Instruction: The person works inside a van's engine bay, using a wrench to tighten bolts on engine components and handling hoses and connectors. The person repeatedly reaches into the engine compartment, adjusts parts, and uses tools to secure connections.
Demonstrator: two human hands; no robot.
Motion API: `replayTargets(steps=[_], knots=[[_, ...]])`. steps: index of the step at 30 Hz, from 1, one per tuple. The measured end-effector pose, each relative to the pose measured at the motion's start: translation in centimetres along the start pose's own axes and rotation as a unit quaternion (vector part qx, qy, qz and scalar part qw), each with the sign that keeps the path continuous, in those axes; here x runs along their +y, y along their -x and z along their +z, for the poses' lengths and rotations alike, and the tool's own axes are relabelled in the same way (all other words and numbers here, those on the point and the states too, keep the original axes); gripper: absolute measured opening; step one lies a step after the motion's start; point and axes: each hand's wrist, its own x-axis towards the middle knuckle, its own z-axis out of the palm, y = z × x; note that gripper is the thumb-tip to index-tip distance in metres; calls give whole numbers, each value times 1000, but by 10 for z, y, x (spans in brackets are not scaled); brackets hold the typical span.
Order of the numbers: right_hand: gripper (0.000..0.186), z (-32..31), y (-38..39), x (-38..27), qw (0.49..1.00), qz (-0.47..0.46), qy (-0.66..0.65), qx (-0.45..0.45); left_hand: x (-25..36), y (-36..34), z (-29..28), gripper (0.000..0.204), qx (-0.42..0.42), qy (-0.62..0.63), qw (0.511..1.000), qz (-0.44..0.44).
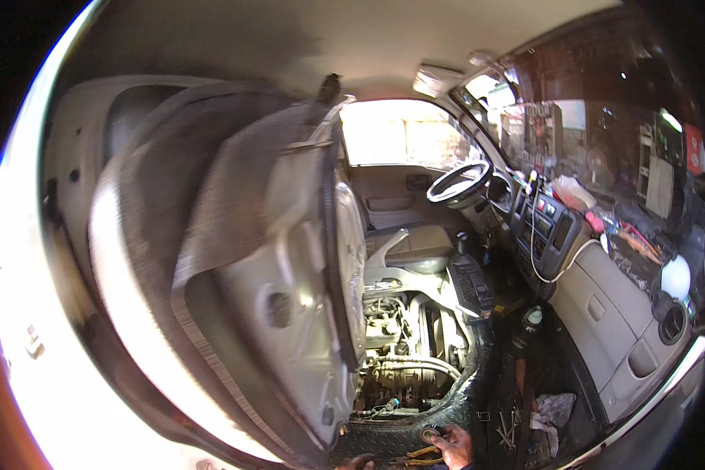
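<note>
At the lower edge, my right hand (454, 448) has its fingers bent round a small round dark piece (429, 433) with a lighter centre; its kind does not show. Pliers with yellow-orange handles (421, 453) lie against the fingers of that hand, on the black textured floor mat (376, 435). My left hand (357, 463) shows only in part at the bottom edge, left of the pliers, and its fingers are mostly cut off. Just beyond both hands lies the exposed engine (392, 333), with hoses and pipes, in a truck cab.
The tilted-up seat (290, 258) stands left of the engine bay. Several wrenches (507, 429) and crumpled plastic (554, 410) lie on the floor at right. A bottle (533, 316) stands farther in. Beyond are the steering wheel (460, 184) and the dashboard (595, 294).
</note>
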Motion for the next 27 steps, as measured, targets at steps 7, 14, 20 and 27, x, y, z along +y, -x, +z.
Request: replayTargets(steps=[7, 14, 20, 27], knots=[[47, 15, -1, 50, 990, 42, -89, -100, -32, 26, -43, 35, -51, 58, 997, 10], [47, 44, 32, 21, 993, 97, 27, -67, -91, 43, -53, 41, -33, -144, 981, 124], [34, 81, 13, 68, 955, 68, 123, -260, -140, 88, -66, 39, 142, -110, 965, 189], [29, 140, 63, 27, 892, -61, 167, -415, -98, 136, -134, 24, 131, 78, 988, -26]])
